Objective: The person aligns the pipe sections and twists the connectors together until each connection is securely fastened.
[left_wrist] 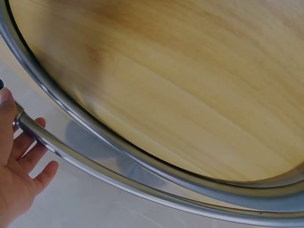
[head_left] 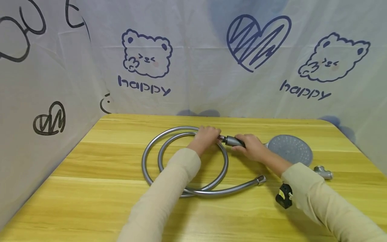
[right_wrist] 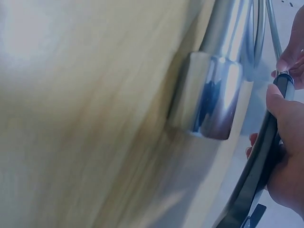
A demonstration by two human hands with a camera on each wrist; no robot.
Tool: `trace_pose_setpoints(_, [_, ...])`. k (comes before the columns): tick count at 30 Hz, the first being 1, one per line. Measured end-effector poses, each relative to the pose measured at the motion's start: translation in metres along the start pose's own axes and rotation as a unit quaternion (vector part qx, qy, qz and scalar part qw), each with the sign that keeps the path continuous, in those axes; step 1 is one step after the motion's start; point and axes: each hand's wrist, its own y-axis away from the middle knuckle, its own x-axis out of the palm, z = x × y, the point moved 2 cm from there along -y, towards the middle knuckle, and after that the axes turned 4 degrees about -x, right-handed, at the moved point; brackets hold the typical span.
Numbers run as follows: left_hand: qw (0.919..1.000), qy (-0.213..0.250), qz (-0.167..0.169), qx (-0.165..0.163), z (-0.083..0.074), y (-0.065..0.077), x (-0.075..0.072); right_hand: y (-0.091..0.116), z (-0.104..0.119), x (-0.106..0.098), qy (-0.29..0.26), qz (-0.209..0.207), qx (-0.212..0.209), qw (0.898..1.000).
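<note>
My left hand (head_left: pixel 206 138) pinches one end of a coiled grey shower hose (head_left: pixel 146 158), at its metal nut. In the left wrist view the thumb and index finger of that hand (left_wrist: pixel 19 183) are on the nut, the other fingers spread below the hose. My right hand (head_left: pixel 253 148) grips the handle (head_left: pixel 232 141) of a grey shower head, whose round spray face (head_left: pixel 290 149) points up to the right. Hose nut and handle end meet between the two hands. The hose's other end, a chrome connector (right_wrist: pixel 204 97), lies on the table nearer me.
A small metal tee-shaped fitting (head_left: pixel 323 172) lies on the wooden table (head_left: pixel 90 201) beyond my right sleeve. A black device (head_left: pixel 284 196) is strapped at the right wrist. White cloth (head_left: pixel 193 80) with drawn bears and hearts hangs behind and at the left.
</note>
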Motion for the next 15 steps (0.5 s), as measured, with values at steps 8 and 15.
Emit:
trace_pose_setpoints(8, [0.9998,-0.007,-0.010,-0.012,-0.0002,0.0005,-0.0034,-0.0033,0.0030,-0.0027,0.009,-0.009,0.015,1.000])
trace_pose_setpoints(15, [0.9995,-0.002,-0.029,-0.015,0.0019,0.0011,-0.0071,-0.0076,0.0030,-0.0082,0.018,-0.012,0.010,1.000])
